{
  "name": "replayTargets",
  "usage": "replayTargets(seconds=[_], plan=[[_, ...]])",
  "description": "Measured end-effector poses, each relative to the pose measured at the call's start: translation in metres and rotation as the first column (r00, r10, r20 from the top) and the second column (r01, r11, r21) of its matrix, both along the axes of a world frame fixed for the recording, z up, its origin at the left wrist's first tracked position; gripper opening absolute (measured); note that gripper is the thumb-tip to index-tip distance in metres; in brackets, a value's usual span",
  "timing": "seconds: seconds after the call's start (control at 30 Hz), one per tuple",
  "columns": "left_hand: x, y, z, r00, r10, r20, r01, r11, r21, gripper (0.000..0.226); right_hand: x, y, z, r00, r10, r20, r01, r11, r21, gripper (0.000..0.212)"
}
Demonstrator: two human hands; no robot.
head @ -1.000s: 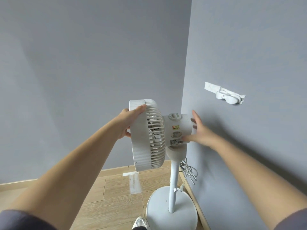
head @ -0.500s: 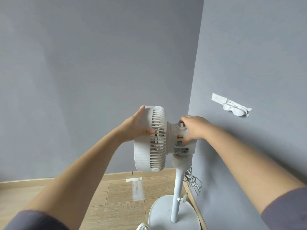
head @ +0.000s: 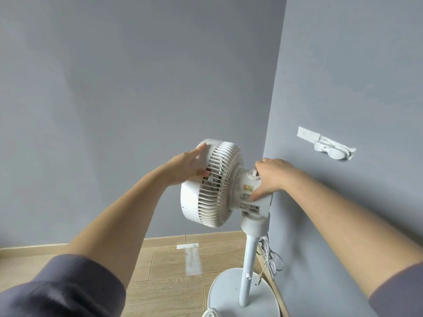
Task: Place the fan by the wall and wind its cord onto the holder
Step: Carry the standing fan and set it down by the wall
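White pedestal fan [head: 231, 193] standing in the room corner, round base [head: 231, 294] on the wood floor, pole upright, motor housing close to the right-hand wall [head: 343, 76]. Left hand [head: 188, 167] spread flat on the grille rim, fingers open, pressing rather than clasping. Right hand [head: 270, 177] curled over the motor housing by the top knob, thumb on the label side, loosely closed on the housing. Cord [head: 271, 259] hanging in loose loops behind the pole, near the baseboard, plug end dangling over the base; not yet wound. Holder [head: 329, 148] fixed to the wall w/ tape, above and right of the fan head, apart from it.

Handling, judged: plastic, prob. light but top-heavy; head pivots, so steer via housing or pole, not the thin grille ribs. Cord soft, springy, likely to uncoil; take near the plug, feed turns w/ light tension.
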State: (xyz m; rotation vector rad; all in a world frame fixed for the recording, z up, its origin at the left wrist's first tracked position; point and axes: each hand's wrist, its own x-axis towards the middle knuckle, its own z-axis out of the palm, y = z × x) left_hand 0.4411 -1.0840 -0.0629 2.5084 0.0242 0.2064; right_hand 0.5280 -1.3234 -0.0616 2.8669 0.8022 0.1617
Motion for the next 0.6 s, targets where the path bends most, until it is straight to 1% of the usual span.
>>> replayTargets(seconds=[0.1,0.17,0.27,0.33,0.37,0.4,0.47,0.53,0.57,0.6], plan=[[-0.002,-0.005,0.001,0.999,0.026,0.040,-0.027,0.999,0.018,0.088,0.001,0.000,0.003,0.999,-0.004,-0.032,0.003,1.000,-0.027,0.076],[-0.009,-0.011,0.003,0.993,0.040,0.113,-0.049,0.995,0.083,0.085,0.005,0.001,0.006,0.998,-0.010,-0.062,0.007,0.998,-0.055,0.074],[-0.024,-0.016,0.011,0.966,0.044,0.256,-0.087,0.984,0.157,0.061,0.015,0.003,0.010,0.993,0.004,-0.114,-0.011,0.998,-0.062,0.081],[-0.031,-0.013,0.019,0.959,0.031,0.282,-0.104,0.964,0.247,0.050,0.021,0.007,0.011,0.990,0.035,-0.137,-0.043,0.998,-0.056,0.085],[-0.032,-0.010,0.022,0.959,0.010,0.284,-0.098,0.950,0.297,0.050,0.022,0.010,0.011,0.988,0.053,-0.144,-0.061,0.997,-0.052,0.085],[-0.032,-0.006,0.022,0.958,-0.007,0.285,-0.090,0.941,0.326,0.052,0.024,0.013,0.011,0.987,0.070,-0.147,-0.078,0.996,-0.048,0.085],[-0.029,0.004,0.019,0.967,-0.007,0.254,-0.073,0.949,0.306,0.067,0.028,0.018,0.010,0.984,0.093,-0.155,-0.100,0.994,-0.033,0.085],[-0.026,0.009,0.014,0.989,-0.001,0.146,-0.037,0.967,0.252,0.084,0.033,0.020,0.009,0.979,0.110,-0.173,-0.114,0.993,-0.017,0.084],[-0.025,0.009,0.012,0.995,-0.010,0.098,-0.013,0.971,0.240,0.089,0.034,0.019,0.008,0.977,0.117,-0.176,-0.122,0.992,-0.015,0.083],[-0.024,0.008,0.011,0.996,-0.023,0.082,0.003,0.970,0.242,0.090,0.036,0.018,0.009,0.976,0.119,-0.181,-0.124,0.992,-0.017,0.083]])
